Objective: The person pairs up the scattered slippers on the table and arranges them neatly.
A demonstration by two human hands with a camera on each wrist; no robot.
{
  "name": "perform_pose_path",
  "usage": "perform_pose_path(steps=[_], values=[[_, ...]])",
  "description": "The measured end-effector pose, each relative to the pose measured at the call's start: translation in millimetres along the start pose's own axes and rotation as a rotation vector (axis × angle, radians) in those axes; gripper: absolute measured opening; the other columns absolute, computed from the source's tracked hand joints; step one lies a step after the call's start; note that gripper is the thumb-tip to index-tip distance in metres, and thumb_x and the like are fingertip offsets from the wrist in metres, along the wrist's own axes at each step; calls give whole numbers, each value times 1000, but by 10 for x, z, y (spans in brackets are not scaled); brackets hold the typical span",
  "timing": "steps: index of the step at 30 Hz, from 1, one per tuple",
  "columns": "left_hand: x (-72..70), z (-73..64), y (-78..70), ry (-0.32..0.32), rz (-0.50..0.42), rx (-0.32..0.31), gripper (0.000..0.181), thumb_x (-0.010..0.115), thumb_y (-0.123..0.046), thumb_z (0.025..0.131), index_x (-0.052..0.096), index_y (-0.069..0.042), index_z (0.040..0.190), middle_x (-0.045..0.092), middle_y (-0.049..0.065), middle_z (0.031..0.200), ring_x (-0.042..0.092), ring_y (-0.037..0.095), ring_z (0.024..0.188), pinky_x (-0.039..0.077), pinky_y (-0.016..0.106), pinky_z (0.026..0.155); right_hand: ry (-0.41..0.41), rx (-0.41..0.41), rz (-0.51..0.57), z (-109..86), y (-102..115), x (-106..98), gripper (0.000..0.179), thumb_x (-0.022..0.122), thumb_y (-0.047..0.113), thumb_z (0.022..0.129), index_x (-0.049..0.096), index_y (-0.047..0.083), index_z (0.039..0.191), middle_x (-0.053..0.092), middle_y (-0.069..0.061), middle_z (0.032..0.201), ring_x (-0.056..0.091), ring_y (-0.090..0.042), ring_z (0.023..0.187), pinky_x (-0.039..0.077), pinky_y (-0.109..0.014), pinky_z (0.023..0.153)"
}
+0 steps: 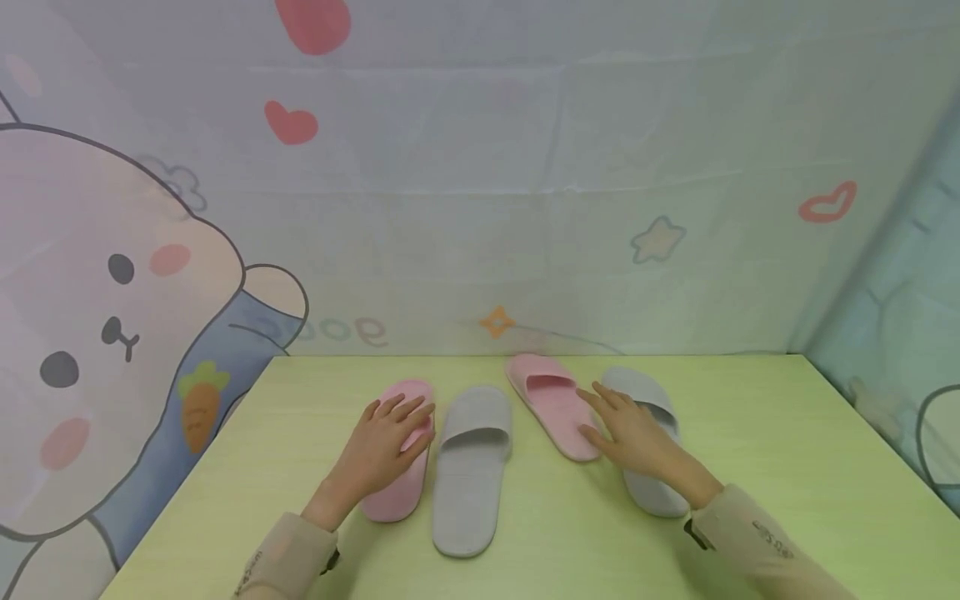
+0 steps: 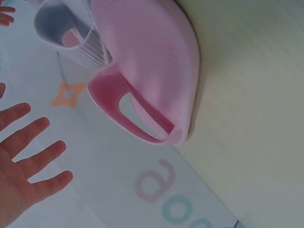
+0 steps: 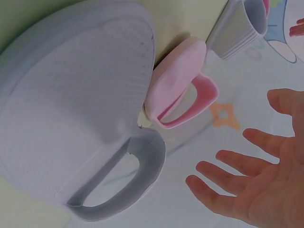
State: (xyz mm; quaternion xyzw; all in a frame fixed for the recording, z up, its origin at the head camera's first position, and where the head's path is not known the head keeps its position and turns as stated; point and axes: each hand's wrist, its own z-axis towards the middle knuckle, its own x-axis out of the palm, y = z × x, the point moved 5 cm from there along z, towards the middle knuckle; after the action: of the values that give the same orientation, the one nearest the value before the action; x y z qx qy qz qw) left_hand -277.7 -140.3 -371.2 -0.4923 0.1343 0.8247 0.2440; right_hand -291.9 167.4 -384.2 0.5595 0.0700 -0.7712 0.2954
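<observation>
Four slippers are laid out on the table, two pink and two grey. My left hand (image 1: 386,442) hovers over the left pink slipper (image 1: 397,492), its fingers spread and holding nothing. Beside that slipper lies a grey slipper (image 1: 467,500), toe pointing away. My right hand (image 1: 633,429) is held above the right grey slipper (image 1: 652,492), fingers apart, with its fingertips overlapping the edge of the slanted pink slipper (image 1: 558,408) in the head view. Both wrist views show the hands raised off the slippers, palms bare.
The light green table (image 1: 787,467) meets a cartoon-printed cloth (image 1: 480,167) at its back edge. A printed bear (image 1: 112,333) covers the cloth at the left. More cloth hangs along the right side.
</observation>
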Motion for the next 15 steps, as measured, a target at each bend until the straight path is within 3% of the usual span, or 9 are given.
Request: perform_pose_path(steps=[8, 15], values=[[-15, 26, 76, -23, 19, 29, 35, 59, -30, 84, 61, -13, 114, 61, 9, 116, 53, 34, 110, 39, 55, 88, 4, 18, -17, 74, -57, -31, 50, 52, 32, 88, 43, 8, 131, 43, -23, 133, 47, -44, 113, 37, -65, 81], [-15, 35, 120, -25, 14, 39, 37, 62, -28, 82, 61, -11, 114, 62, 10, 114, 54, 34, 109, 40, 53, 86, 27, 41, -12, 127, -82, -57, 50, 52, 33, 88, 44, 9, 131, 42, -19, 135, 45, -42, 116, 35, -65, 85]])
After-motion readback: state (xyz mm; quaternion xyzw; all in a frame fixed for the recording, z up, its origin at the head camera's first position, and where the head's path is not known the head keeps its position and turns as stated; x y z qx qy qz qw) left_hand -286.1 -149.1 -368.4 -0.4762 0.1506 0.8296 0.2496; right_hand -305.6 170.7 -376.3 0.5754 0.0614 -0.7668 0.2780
